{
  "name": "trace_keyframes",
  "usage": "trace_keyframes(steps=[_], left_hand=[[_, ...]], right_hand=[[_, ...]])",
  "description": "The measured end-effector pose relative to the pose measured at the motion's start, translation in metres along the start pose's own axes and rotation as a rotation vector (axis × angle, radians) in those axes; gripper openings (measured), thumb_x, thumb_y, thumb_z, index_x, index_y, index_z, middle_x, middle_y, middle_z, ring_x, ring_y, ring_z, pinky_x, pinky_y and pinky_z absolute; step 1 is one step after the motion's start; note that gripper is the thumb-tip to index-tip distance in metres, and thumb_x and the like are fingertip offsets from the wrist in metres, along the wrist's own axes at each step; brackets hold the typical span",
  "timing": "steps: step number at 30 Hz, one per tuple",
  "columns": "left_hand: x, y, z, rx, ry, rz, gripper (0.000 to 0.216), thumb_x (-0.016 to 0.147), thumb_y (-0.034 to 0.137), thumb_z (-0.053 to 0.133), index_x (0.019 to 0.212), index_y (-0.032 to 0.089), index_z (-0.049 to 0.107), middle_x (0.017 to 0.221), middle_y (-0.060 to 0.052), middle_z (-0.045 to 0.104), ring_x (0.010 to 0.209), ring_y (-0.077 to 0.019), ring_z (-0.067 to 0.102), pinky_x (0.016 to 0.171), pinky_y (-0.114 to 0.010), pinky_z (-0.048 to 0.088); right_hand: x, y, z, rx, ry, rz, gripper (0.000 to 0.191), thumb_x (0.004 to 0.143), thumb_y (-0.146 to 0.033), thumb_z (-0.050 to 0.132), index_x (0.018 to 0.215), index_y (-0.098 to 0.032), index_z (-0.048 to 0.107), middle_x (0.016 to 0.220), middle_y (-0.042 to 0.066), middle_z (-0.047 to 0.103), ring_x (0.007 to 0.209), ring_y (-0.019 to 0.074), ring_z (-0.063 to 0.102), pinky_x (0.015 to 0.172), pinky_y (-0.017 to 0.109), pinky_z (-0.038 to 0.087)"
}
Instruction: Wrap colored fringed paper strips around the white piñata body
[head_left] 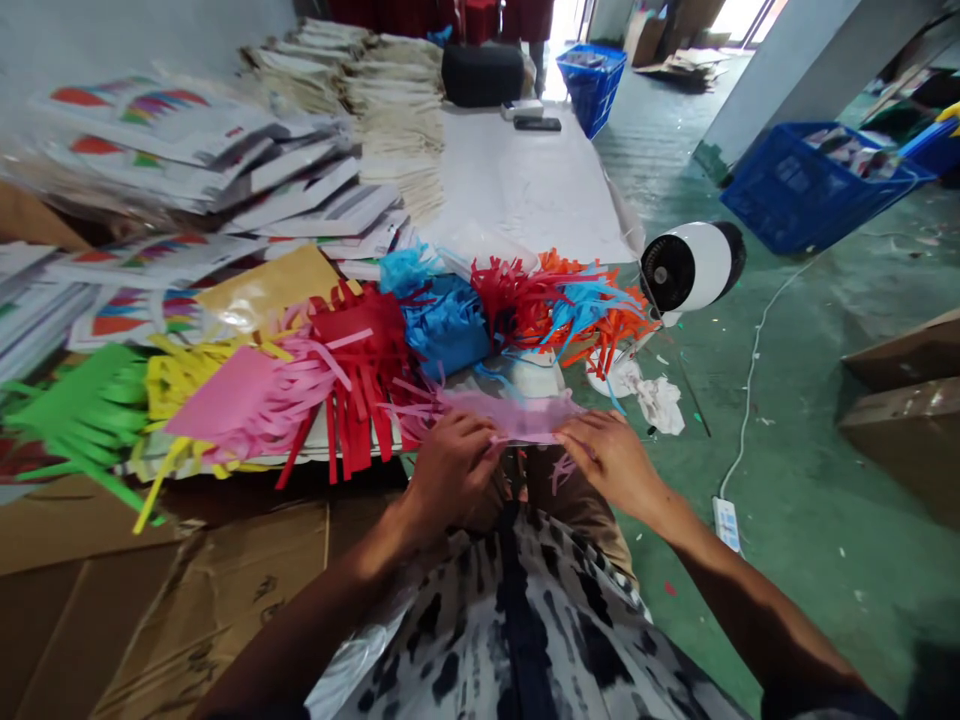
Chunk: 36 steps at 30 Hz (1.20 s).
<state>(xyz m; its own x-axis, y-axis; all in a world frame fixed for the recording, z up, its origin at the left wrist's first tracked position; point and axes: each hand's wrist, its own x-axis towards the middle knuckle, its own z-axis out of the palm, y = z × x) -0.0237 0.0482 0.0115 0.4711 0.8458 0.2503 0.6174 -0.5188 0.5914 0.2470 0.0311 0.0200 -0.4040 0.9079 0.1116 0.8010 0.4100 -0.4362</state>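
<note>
While the left hand pinches 1 end of a pale pink strip, the right hand grips the other, holding it before the patterned shirt, near red fringe and blue fringe on the tabletop.

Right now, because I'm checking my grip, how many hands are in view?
2: the left hand at the left of the pale pink strip, the right hand at its right. No others show.
</note>
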Motion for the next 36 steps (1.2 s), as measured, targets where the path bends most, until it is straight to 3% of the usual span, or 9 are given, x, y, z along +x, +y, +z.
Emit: trace_keyframes(steps=[4, 7, 10, 24, 27, 31, 33, 36], left_hand=[[0.006, -0.006, 0.002, 0.044, 0.032, -0.107, 0.028, 0.103, 0.036, 0.061, 0.088, 0.021, 0.078, 0.094, -0.006, 0.079, 0.095, -0.0245, 0.064, 0.085, -0.038, 0.048], [0.014, -0.009, 0.003, 0.107, 0.025, -0.205, 0.026, 0.103, 0.033, 0.06, 0.089, 0.021, 0.078, 0.085, -0.005, 0.078, 0.086, -0.0237, 0.065, 0.076, -0.035, 0.045], [0.018, -0.007, 0.004, 0.223, 0.023, -0.245, 0.018, 0.098, 0.027, 0.063, 0.088, 0.021, 0.077, 0.085, -0.006, 0.077, 0.086, -0.0248, 0.066, 0.073, -0.035, 0.044], [0.026, -0.006, 0.013, 0.45, 0.039, -0.29, 0.017, 0.097, 0.031, 0.062, 0.09, 0.021, 0.073, 0.079, -0.007, 0.07, 0.08, -0.0253, 0.067, 0.067, -0.034, 0.042], [0.025, -0.003, 0.015, 0.477, 0.057, -0.241, 0.017, 0.099, 0.03, 0.06, 0.098, 0.018, 0.073, 0.086, -0.01, 0.072, 0.087, -0.0287, 0.068, 0.073, -0.038, 0.046], [0.02, 0.0, 0.017, 0.503, 0.161, -0.07, 0.04, 0.102, 0.022, 0.054, 0.141, 0.017, 0.062, 0.132, -0.017, 0.071, 0.124, -0.0336, 0.063, 0.103, -0.049, 0.046], [0.016, -0.001, 0.018, 0.42, 0.081, 0.137, 0.05, 0.102, 0.022, 0.054, 0.152, 0.023, 0.054, 0.147, -0.011, 0.065, 0.141, -0.0315, 0.053, 0.122, -0.053, 0.034], [0.012, -0.005, 0.02, 0.247, -0.127, 0.335, 0.051, 0.099, 0.036, 0.06, 0.149, 0.023, 0.057, 0.145, -0.009, 0.068, 0.143, -0.0297, 0.055, 0.133, -0.055, 0.018]], right_hand=[[0.012, 0.001, 0.004, 0.053, 0.003, 0.155, 0.03, 0.108, -0.041, 0.052, 0.098, -0.022, 0.074, 0.093, 0.006, 0.077, 0.09, 0.0231, 0.07, 0.081, 0.033, 0.041], [0.022, 0.0, 0.006, 0.0, -0.037, 0.264, 0.036, 0.107, -0.045, 0.051, 0.088, -0.023, 0.072, 0.082, 0.004, 0.075, 0.076, 0.0212, 0.067, 0.07, 0.031, 0.035], [0.03, -0.005, 0.005, -0.091, -0.059, 0.341, 0.036, 0.106, -0.046, 0.051, 0.088, -0.023, 0.071, 0.081, 0.005, 0.077, 0.075, 0.0221, 0.069, 0.067, 0.031, 0.032], [0.043, -0.017, 0.006, -0.304, -0.131, 0.41, 0.04, 0.108, -0.047, 0.044, 0.091, -0.021, 0.069, 0.085, 0.011, 0.078, 0.078, 0.0248, 0.072, 0.064, 0.033, 0.028], [0.044, -0.017, 0.006, -0.315, -0.142, 0.419, 0.041, 0.109, -0.049, 0.044, 0.093, -0.021, 0.069, 0.085, 0.011, 0.078, 0.078, 0.0253, 0.072, 0.064, 0.034, 0.028], [0.044, -0.02, 0.008, -0.325, -0.134, 0.416, 0.042, 0.109, -0.05, 0.043, 0.095, -0.02, 0.07, 0.085, 0.012, 0.078, 0.077, 0.0246, 0.071, 0.065, 0.033, 0.029], [0.045, -0.021, 0.009, -0.331, -0.126, 0.412, 0.043, 0.109, -0.05, 0.042, 0.096, -0.02, 0.07, 0.086, 0.012, 0.078, 0.077, 0.0242, 0.071, 0.065, 0.034, 0.029], [0.044, -0.018, 0.005, -0.335, -0.12, 0.4, 0.038, 0.108, -0.047, 0.046, 0.097, -0.02, 0.071, 0.089, 0.012, 0.079, 0.08, 0.0256, 0.071, 0.068, 0.035, 0.032]])
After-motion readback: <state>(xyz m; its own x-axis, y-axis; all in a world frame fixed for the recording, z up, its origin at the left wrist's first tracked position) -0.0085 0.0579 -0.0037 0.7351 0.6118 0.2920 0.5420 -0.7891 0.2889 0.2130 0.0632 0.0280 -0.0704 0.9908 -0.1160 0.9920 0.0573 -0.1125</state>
